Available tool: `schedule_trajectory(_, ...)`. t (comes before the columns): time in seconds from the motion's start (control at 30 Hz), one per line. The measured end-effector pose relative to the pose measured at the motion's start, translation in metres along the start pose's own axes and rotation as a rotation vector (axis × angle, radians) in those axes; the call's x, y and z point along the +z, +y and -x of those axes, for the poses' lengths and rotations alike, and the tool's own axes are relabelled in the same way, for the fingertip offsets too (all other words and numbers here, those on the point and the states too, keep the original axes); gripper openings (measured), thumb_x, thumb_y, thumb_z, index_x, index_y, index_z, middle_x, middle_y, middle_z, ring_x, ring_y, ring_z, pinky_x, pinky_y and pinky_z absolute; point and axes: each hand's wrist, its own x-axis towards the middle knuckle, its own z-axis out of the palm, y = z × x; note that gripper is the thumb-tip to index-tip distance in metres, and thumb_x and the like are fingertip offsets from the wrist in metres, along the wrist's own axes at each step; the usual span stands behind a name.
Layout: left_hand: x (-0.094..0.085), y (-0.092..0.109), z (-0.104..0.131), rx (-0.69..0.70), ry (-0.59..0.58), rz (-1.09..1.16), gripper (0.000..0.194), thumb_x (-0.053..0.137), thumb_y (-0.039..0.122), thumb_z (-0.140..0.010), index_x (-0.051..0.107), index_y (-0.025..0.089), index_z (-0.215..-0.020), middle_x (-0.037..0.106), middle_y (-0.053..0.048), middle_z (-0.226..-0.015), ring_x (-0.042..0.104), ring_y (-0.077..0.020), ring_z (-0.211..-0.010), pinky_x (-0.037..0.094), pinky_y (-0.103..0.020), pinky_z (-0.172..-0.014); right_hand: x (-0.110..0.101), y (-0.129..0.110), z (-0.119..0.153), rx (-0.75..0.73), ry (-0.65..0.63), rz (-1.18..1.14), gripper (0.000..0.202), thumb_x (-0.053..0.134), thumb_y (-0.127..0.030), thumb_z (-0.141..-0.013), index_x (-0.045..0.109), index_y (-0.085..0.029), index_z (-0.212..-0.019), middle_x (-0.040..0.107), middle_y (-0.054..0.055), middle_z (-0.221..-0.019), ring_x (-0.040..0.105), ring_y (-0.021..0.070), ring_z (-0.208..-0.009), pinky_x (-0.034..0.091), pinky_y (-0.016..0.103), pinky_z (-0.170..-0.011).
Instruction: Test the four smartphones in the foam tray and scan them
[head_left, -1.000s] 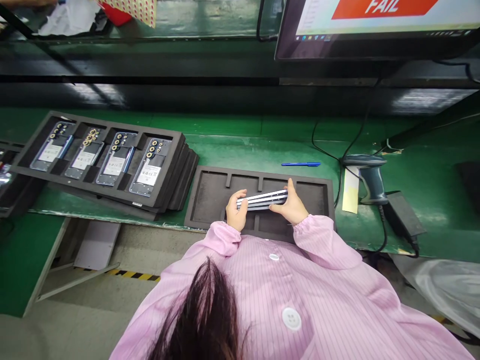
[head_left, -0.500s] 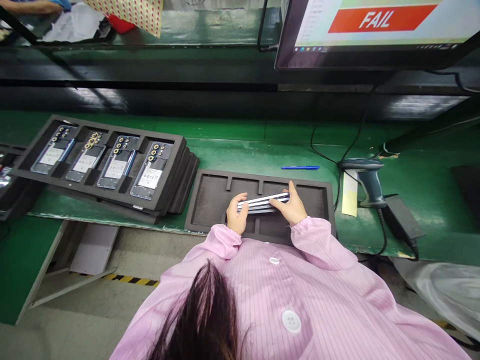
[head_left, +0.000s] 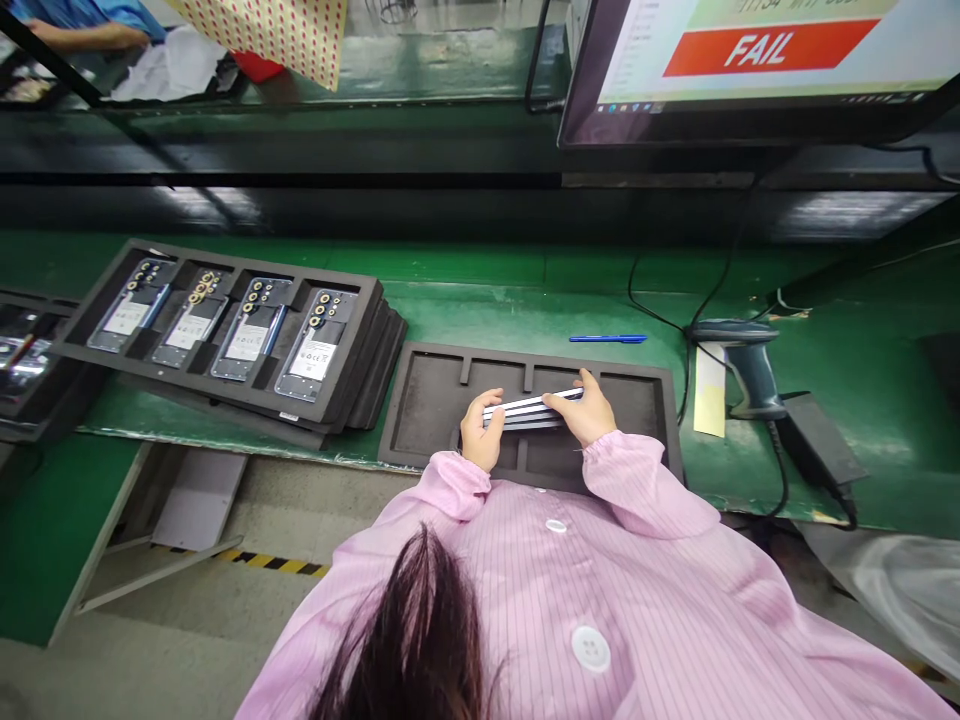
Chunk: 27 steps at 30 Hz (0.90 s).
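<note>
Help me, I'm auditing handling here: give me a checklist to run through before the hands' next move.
1. Left hand grips one end of the slabs: ok.
2. Right hand grips the other end: ok.
3. Slabs squared together: not ok, they seem slightly fanned.
4. Blue pen off the foam tray: ok, beyond its far edge.
5. Foam tray undamaged throughout: cannot tell, partly hidden.
6. Monitor free of failure messages: not ok, shows FAIL.

Monitor cut by top edge; fingers hide ends of held stack.
</note>
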Motion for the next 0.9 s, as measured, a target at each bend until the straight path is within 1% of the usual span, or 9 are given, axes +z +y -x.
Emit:
schedule_trajectory(0.07,0.000,-0.001,0.000,-0.004,-0.004,-0.002,0.013,0.049,0.028,-0.081,0.056,0.018,-0.087,0.063,-0.009,-0.107,0.057,-0.0187,-0.103,0.041,-0.037,-0.093,0.002,-0.004,0.010,-0.138,0.059,0.141,0.083,0.063,-0.048,-0.064,0.032,-0.016,-0.135,0.035,0.021,-0.138,0.029,0.0392,-0.129,0.028,0.060,-0.097)
schedule_trajectory(0.17,0.000,-0.002,0.000,-0.012,-0.006,0.029,0.016,0.049,0.030,-0.080,0.057,0.018,-0.087,0.064,-0.009,-0.106,0.057,-0.0190,-0.102,0.041,-0.036,-0.092,0.009,-0.016,0.027,-0.590,-0.017,0.479,0.077,0.063,-0.046,-0.067,0.034,-0.015,-0.132,0.029,0.020,-0.142,0.014,0.0414,-0.133,0.016,0.069,-0.095)
schedule_trajectory(0.23,-0.001,-0.003,0.000,-0.040,0.011,0.079,0.020,0.046,0.032,-0.082,0.058,0.017,-0.089,0.064,-0.008,-0.103,0.058,-0.0185,-0.100,0.042,-0.035,-0.091,0.019,-0.025,0.033,-0.862,-0.190,0.672,0.070,0.069,-0.035,-0.065,0.042,-0.014,-0.126,0.044,0.019,-0.132,0.027,0.0387,-0.128,0.015,0.066,-0.098)
schedule_trajectory(0.3,-0.001,-0.005,-0.001,-0.094,0.034,0.120,0.027,0.038,0.034,-0.084,0.059,0.017,-0.088,0.065,-0.007,-0.097,0.058,-0.0175,-0.095,0.044,-0.033,-0.088,0.029,-0.032,0.030,-0.967,-0.317,0.795,0.054,0.069,-0.021,-0.065,0.051,-0.011,-0.115,0.059,0.018,-0.112,0.048,0.0338,-0.112,0.026,0.056,-0.097)
schedule_trajectory(0.43,-0.006,-0.013,-0.007,-0.212,0.051,0.131,0.039,0.028,0.038,-0.086,0.060,0.017,-0.080,0.064,-0.004,-0.085,0.059,-0.0159,-0.084,0.046,-0.030,-0.079,0.040,-0.042,0.014,-0.969,-0.371,0.813,0.033,0.067,-0.016,-0.065,0.060,-0.010,-0.097,0.065,0.014,-0.088,0.061,0.0276,-0.083,0.043,0.037,-0.075)
schedule_trajectory(0.6,-0.003,0.002,-0.024,-0.260,-0.006,0.254,0.031,0.039,0.040,-0.081,0.058,0.018,-0.074,0.062,-0.003,-0.077,0.059,-0.0156,-0.076,0.048,-0.029,-0.071,0.013,-0.042,0.008,-0.909,-0.266,0.676,0.030,0.070,-0.028,-0.065,0.060,-0.014,-0.090,0.066,0.010,-0.086,0.061,0.0252,-0.082,0.043,0.032,-0.070)
schedule_trajectory(0.7,0.014,0.036,-0.029,-0.127,0.018,0.336,0.027,0.040,0.039,-0.082,0.058,0.019,-0.079,0.062,-0.003,-0.080,0.059,-0.0158,-0.079,0.048,-0.029,-0.073,-0.011,-0.030,0.010,-0.798,-0.157,0.247,0.041,0.075,-0.041,-0.058,0.059,-0.017,-0.086,0.066,0.004,-0.080,0.061,0.0202,-0.073,0.045,0.029,-0.065)
schedule_trajectory(0.8,0.038,0.070,-0.023,-0.002,-0.050,0.347,0.029,0.037,0.040,-0.085,0.057,0.019,-0.081,0.063,-0.005,-0.085,0.060,-0.0174,-0.083,0.048,-0.032,-0.076,-0.024,-0.005,0.014,-0.662,-0.089,-0.224,0.048,0.077,-0.050,-0.050,0.057,-0.019,-0.082,0.064,0.000,-0.072,0.059,0.0174,-0.065,0.047,0.029,-0.061)
schedule_trajectory(0.9,0.056,0.087,-0.008,0.036,-0.157,0.311,0.027,0.042,0.040,-0.084,0.057,0.019,-0.078,0.063,-0.005,-0.082,0.060,-0.0180,-0.081,0.048,-0.034,-0.075,-0.028,0.019,0.025,-0.613,-0.078,-0.447,0.051,0.075,-0.054,-0.053,0.055,-0.021,-0.087,0.065,0.004,-0.085,0.062,0.0206,-0.078,0.049,0.033,-0.071)
